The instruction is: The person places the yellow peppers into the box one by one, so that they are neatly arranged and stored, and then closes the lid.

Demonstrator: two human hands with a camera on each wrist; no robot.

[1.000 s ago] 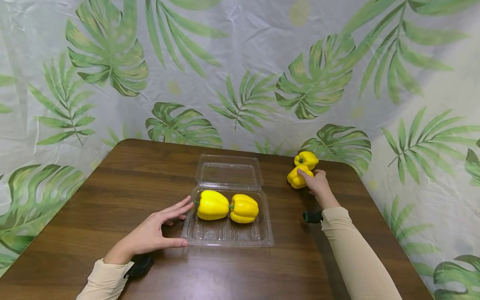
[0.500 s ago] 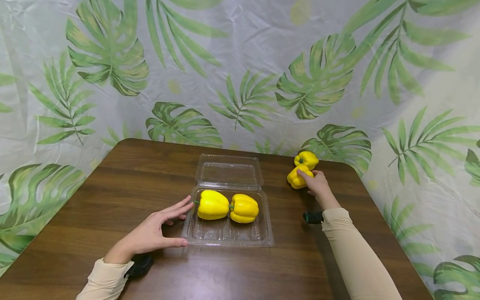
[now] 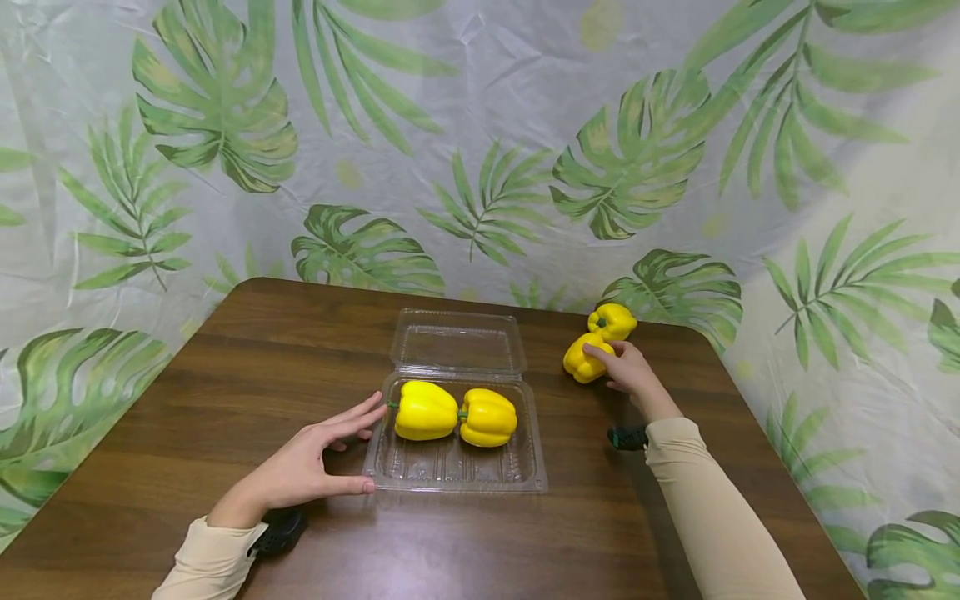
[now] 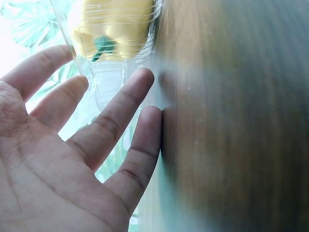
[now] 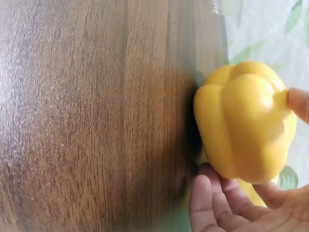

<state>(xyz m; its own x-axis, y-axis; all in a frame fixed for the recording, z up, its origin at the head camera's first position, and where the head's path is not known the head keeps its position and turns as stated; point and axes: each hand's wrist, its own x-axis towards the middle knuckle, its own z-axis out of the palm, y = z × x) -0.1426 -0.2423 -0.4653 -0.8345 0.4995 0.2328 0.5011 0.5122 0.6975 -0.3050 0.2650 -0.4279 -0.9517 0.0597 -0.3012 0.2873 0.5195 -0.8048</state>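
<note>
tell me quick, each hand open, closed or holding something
Left hand: open, by the left side of the box.
Right hand: holding a yellow pepper.

Open clear container (image 3: pixel 459 477) with two yellow bell peppers (image 3: pixel 426 412) inside, two more peppers (image 3: pixel 582 363) to its right.

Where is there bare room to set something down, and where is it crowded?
The table is bare left of the lid, beyond the left hand, and in front of the container, between the sleeves. Inside it, the strip in front of two peppers is free. Crowded: the far right corner, where the right hand grips one pepper beside another pepper.
</note>
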